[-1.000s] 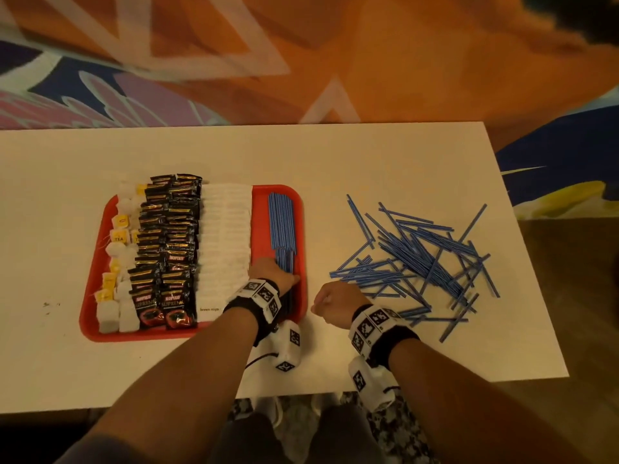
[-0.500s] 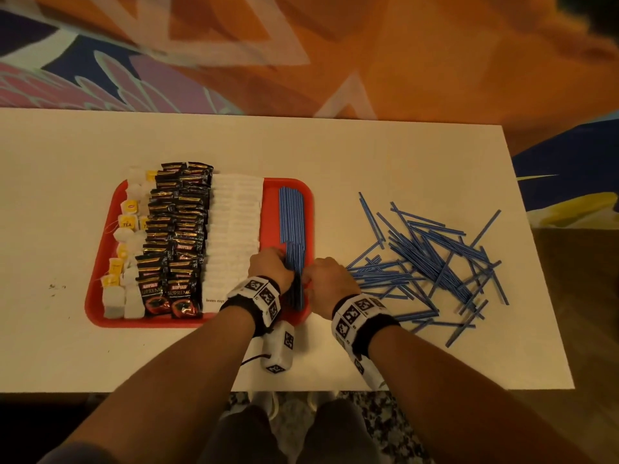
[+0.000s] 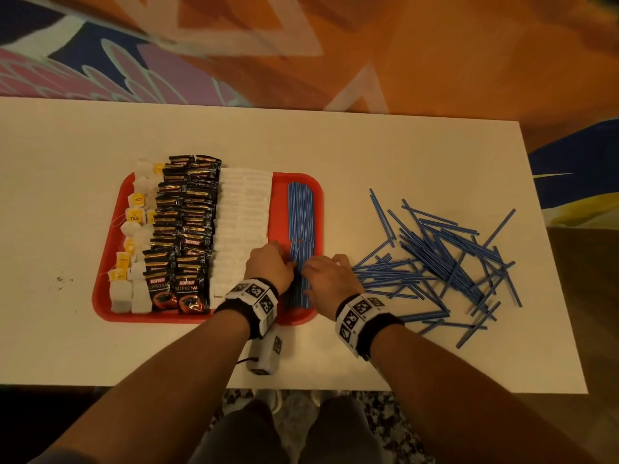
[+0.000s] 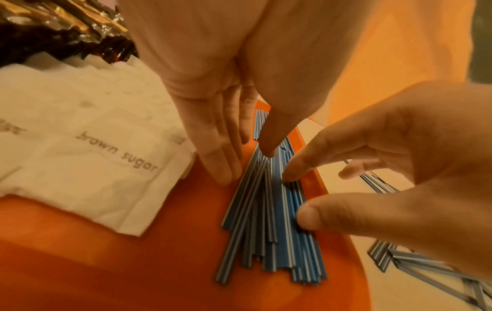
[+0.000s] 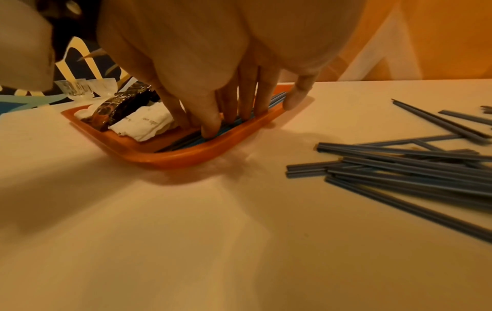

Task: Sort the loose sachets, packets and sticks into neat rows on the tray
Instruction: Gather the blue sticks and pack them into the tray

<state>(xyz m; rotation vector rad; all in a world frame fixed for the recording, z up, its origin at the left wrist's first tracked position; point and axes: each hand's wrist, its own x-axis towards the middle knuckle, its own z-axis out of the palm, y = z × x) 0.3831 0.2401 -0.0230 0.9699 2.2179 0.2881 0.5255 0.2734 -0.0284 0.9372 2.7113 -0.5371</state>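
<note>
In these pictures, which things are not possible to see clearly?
- Near end of the white sachets: head view, hidden by the left hand.
- Loose sticks: right wrist view, cut off by the right edge.
- Glasses behind the tray: right wrist view, too small and blurred.

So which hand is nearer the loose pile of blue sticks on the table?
Right. The right hand sits at the tray's right edge beside the loose blue sticks; the left hand is farther left, over the tray.
</note>
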